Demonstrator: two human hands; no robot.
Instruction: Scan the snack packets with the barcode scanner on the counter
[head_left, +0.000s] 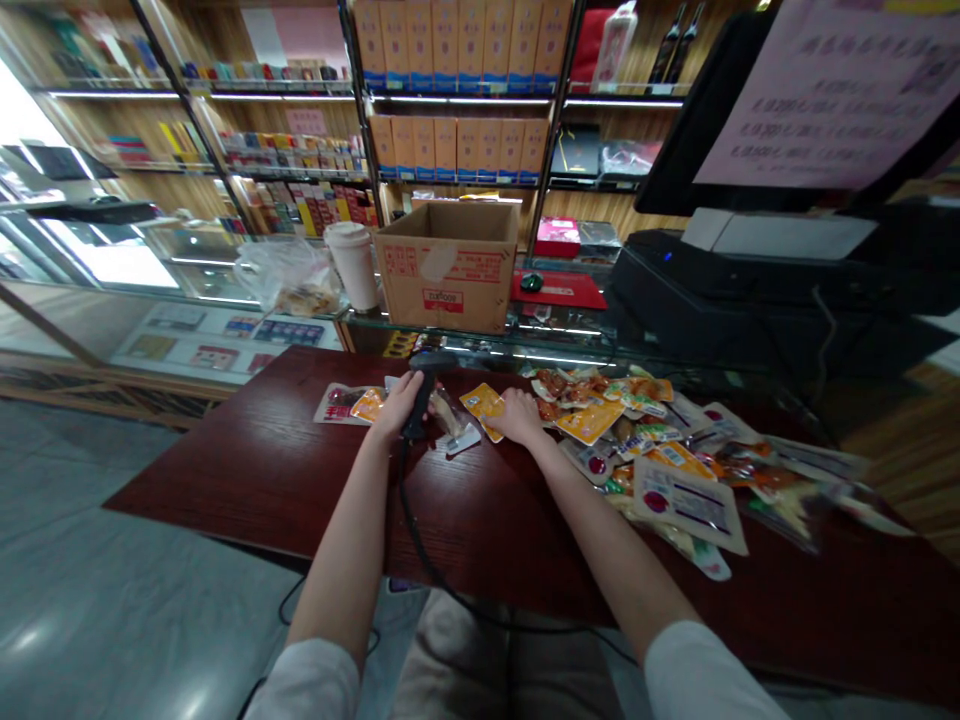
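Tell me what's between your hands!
The head view shows a clear packet and an orange packet between the left hand and right hand.

- Black corded handheld barcode scanner [421, 395], gripped in the left hand [394, 405], its cord [409, 510] trailing down across the desk [247, 440]
- Yellow snack packet [482, 410], lying flat, right hand's [517, 417] fingers resting on it
- Heap of mixed snack packets [622, 440] just beside that hand

Snack packets [607, 430] are lying heaped on the wooden counter [480, 530], while a cardboard box [448, 268] and a paper cup [353, 265] are standing behind them on the glass display case [225, 335], a till [742, 285] sitting rightward.
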